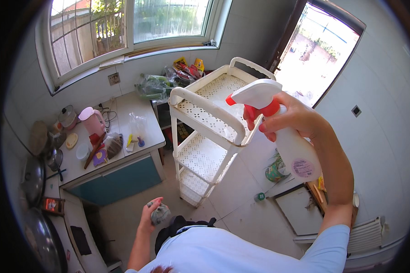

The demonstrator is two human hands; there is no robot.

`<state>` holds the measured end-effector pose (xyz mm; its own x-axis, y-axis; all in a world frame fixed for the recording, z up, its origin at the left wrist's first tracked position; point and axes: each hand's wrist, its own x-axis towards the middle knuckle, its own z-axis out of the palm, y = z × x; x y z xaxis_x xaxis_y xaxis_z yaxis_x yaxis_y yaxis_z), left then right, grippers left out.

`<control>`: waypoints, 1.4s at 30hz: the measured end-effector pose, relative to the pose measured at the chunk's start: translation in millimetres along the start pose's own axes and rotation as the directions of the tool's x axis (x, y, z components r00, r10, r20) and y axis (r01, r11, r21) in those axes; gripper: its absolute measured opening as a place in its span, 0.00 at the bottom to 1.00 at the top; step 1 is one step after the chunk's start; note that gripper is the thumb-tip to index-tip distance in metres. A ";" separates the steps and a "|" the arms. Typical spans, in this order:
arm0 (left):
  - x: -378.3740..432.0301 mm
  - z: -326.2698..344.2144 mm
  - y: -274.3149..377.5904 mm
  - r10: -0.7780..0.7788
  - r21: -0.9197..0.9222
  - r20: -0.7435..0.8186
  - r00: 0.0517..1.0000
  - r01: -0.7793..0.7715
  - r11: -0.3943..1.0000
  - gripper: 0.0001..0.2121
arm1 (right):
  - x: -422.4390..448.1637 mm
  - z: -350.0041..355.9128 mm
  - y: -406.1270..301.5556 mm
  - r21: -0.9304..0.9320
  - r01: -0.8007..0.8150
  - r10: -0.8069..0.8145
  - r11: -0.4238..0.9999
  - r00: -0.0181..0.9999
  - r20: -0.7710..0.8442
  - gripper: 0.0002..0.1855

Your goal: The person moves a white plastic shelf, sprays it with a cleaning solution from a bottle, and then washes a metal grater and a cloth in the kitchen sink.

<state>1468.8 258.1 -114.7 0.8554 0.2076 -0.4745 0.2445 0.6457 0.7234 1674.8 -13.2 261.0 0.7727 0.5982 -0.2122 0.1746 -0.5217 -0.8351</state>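
Observation:
Raised high on the right, my right hand (pixel 294 114) grips a white spray bottle (pixel 295 150) around its neck, below a white and red trigger head. Its nozzle points left, over a white plastic trolley (pixel 213 131). The trolley has several perforated shelves and a curved handle at each end; brownish grime marks its rims. Low near my waist, my left hand (pixel 150 213) holds a crumpled grey-green cloth (pixel 160 214). That hand is apart from the trolley.
On the left counter (pixel 123 102) stand a pink jug (pixel 91 121), a clear cup (pixel 83 151) and bags. Bagged green vegetables (pixel 155 85) lie behind the trolley. A potted plant (pixel 276 170) and a green-capped item (pixel 259 196) are on the floor, right. An open doorway (pixel 314 51) is beyond.

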 end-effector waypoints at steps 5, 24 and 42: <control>2.9 -12.7 -10.4 0.012 0.016 -0.039 0.999 -0.011 1.000 0.15 | -21.4 -7.5 24.4 0.084 0.019 -0.024 0.996 0.998 0.058 0.23; -17.7 12.8 5.9 -0.003 0.220 -0.202 0.979 0.048 0.974 0.18 | 57.7 111.3 267.9 0.533 0.043 0.072 0.845 0.978 -0.193 0.12; -18.1 0.9 1.9 -0.015 0.191 -0.235 0.972 0.061 0.980 0.18 | 91.8 110.0 237.2 0.533 -0.241 0.175 0.811 0.969 0.172 0.15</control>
<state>1454.1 254.9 -104.3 0.7202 0.3650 -0.5899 0.3791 0.5052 0.7753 1720.0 -15.1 -12.5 0.6747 0.5933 -0.4392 -0.3700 -0.2431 -0.8967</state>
